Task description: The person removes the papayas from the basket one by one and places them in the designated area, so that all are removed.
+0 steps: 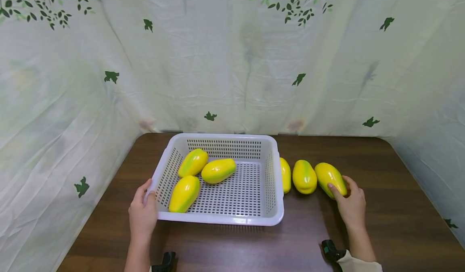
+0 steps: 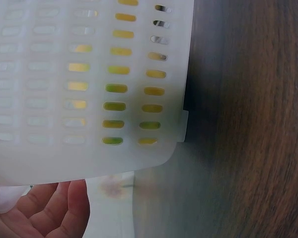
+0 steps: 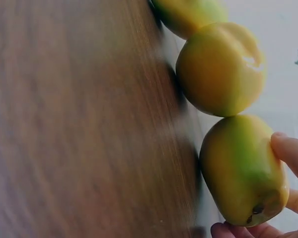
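Note:
A white perforated plastic basket (image 1: 221, 219) stands on the table with three yellow-green mangoes inside, one of them a front mango (image 1: 184, 194) by the left wall. My left hand (image 1: 143, 211) grips the basket's left rim; in the left wrist view its curled fingers (image 2: 78, 208) show beside the basket wall. To the right of the basket, three more mangoes lie in a row on the table. My right hand (image 1: 351, 203) holds the rightmost mango (image 1: 328, 177) between thumb and fingers. That mango touches the middle mango (image 3: 218, 69) in the right wrist view.
The brown wooden table (image 1: 392, 223) reaches back to a pale leaf-patterned cloth (image 1: 232, 62) that hangs behind it and at both sides. Partly hidden by the basket's right wall is the nearest loose mango (image 1: 285, 176). Black straps with cameras sit at both wrists.

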{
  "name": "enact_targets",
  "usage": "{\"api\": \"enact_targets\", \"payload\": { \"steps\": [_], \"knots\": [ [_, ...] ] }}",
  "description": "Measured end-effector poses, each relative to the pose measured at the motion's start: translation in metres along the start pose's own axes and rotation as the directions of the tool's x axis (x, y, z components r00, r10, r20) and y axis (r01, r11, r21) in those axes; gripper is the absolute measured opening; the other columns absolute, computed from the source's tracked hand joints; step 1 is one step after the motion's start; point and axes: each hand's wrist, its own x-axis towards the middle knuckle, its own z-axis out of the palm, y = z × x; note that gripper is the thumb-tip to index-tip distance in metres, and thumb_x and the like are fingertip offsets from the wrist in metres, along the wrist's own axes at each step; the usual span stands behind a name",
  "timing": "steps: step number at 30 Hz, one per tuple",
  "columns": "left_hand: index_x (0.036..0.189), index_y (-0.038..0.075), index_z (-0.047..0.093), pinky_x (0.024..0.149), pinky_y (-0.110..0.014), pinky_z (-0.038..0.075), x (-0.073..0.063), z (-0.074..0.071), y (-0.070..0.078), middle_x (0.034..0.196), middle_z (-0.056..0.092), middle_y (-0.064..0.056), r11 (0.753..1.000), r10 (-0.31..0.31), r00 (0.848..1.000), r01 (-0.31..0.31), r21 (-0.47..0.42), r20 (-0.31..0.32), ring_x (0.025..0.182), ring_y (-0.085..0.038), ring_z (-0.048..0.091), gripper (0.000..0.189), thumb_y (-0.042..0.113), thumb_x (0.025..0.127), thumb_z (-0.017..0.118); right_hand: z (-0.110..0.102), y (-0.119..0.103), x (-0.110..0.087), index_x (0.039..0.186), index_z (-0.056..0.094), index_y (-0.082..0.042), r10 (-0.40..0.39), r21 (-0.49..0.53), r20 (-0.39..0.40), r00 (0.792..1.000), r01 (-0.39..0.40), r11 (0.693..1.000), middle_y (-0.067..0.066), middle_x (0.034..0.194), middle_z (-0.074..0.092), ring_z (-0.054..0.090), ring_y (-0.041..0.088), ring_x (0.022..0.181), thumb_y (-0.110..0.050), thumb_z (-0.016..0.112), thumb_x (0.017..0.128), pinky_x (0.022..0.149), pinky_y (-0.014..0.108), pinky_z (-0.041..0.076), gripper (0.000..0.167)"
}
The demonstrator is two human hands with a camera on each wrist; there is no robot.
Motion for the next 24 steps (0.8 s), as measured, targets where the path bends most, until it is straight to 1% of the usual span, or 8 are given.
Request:
{"api": "enact_targets", "payload": {
  "steps": [5, 6, 9, 13, 15, 17, 21, 24],
  "knots": [
    [0.135, 0.021, 0.042, 0.077, -0.052, 0.043, -0.020, -0.020, 0.057, 0.127, 0.048, -0.015, 0.998, -0.014, 0.999, 0.016, -0.058, 0.047, 0.100, -0.032, 0.049, 0.044, 0.035, 0.095, 0.034, 0.000, 0.000, -0.001, 0.129, 0.042, -0.001, 0.005, 0.025, 0.003, 1.000, -0.005, 1.000, 0.024, 0.109, 0.042, 0.040, 0.036, 0.096, -0.042, 0.057, 0.085, 0.072, 0.046, 0.033, 0.062],
    [0.135, 0.019, 0.042, 0.075, -0.054, 0.042, -0.024, -0.023, 0.067, 0.127, 0.048, -0.016, 0.998, -0.027, 0.998, 0.030, -0.064, 0.051, 0.100, -0.031, 0.049, 0.044, 0.034, 0.095, 0.034, 0.000, 0.000, -0.001, 0.129, 0.043, -0.001, 0.000, 0.032, -0.002, 1.000, 0.000, 0.999, 0.024, 0.109, 0.042, 0.040, 0.036, 0.097, -0.041, 0.057, 0.085, 0.074, 0.047, 0.033, 0.061],
    [0.135, 0.018, 0.042, 0.073, -0.053, 0.043, -0.031, -0.028, 0.083, 0.127, 0.048, -0.016, 0.998, -0.035, 0.998, 0.038, -0.046, 0.049, 0.100, -0.031, 0.049, 0.044, 0.033, 0.095, 0.034, -0.001, 0.000, 0.000, 0.128, 0.043, 0.000, -0.013, 0.055, -0.018, 1.000, 0.014, 0.998, 0.024, 0.111, 0.042, 0.039, 0.037, 0.100, -0.039, 0.057, 0.086, 0.078, 0.049, 0.032, 0.059],
    [0.135, 0.014, 0.041, 0.079, -0.053, 0.041, -0.034, -0.032, 0.091, 0.128, 0.046, -0.019, 0.997, -0.037, 0.997, 0.041, -0.069, 0.066, 0.101, -0.033, 0.049, 0.043, 0.028, 0.096, 0.034, -0.002, -0.001, 0.000, 0.127, 0.044, 0.001, -0.028, 0.068, -0.032, 0.999, 0.030, 0.997, 0.024, 0.114, 0.042, 0.039, 0.038, 0.103, -0.037, 0.057, 0.086, 0.083, 0.051, 0.031, 0.057],
    [0.135, 0.012, 0.041, 0.081, -0.052, 0.039, -0.033, -0.031, 0.090, 0.128, 0.046, -0.018, 0.996, -0.037, 0.997, 0.042, -0.084, 0.067, 0.101, -0.033, 0.049, 0.042, 0.025, 0.096, 0.034, -0.003, -0.002, 0.000, 0.126, 0.044, 0.001, -0.039, 0.073, -0.038, 0.999, 0.041, 0.996, 0.024, 0.115, 0.042, 0.038, 0.038, 0.105, -0.035, 0.058, 0.087, 0.086, 0.051, 0.030, 0.056],
    [0.135, 0.014, 0.041, 0.081, -0.052, 0.040, -0.030, -0.029, 0.081, 0.128, 0.046, -0.017, 0.996, -0.034, 0.997, 0.039, -0.085, 0.064, 0.101, -0.033, 0.049, 0.042, 0.026, 0.096, 0.034, -0.004, -0.004, 0.000, 0.126, 0.045, 0.001, -0.051, 0.079, -0.046, 0.998, 0.054, 0.995, 0.024, 0.116, 0.043, 0.038, 0.038, 0.107, -0.034, 0.058, 0.086, 0.087, 0.052, 0.030, 0.055],
    [0.135, 0.031, 0.041, 0.079, -0.049, 0.043, -0.013, -0.012, 0.034, 0.128, 0.048, -0.006, 0.999, -0.016, 0.999, 0.017, -0.033, 0.027, 0.100, -0.025, 0.051, 0.042, 0.038, 0.094, 0.032, -0.007, -0.011, -0.001, 0.127, 0.045, 0.000, -0.060, 0.097, -0.052, 0.997, 0.065, 0.993, 0.024, 0.118, 0.042, 0.038, 0.039, 0.109, -0.033, 0.059, 0.086, 0.089, 0.053, 0.029, 0.055],
    [0.130, 0.044, 0.039, 0.079, -0.047, 0.044, 0.000, 0.001, -0.001, 0.128, 0.049, 0.004, 1.000, -0.012, 1.000, 0.012, -0.002, -0.002, 0.100, -0.020, 0.051, 0.038, 0.045, 0.093, 0.032, -0.009, -0.017, -0.002, 0.129, 0.043, -0.001, -0.057, 0.109, -0.044, 0.997, 0.062, 0.992, 0.024, 0.120, 0.041, 0.038, 0.040, 0.111, -0.034, 0.058, 0.086, 0.090, 0.055, 0.029, 0.056]
  ]
}}
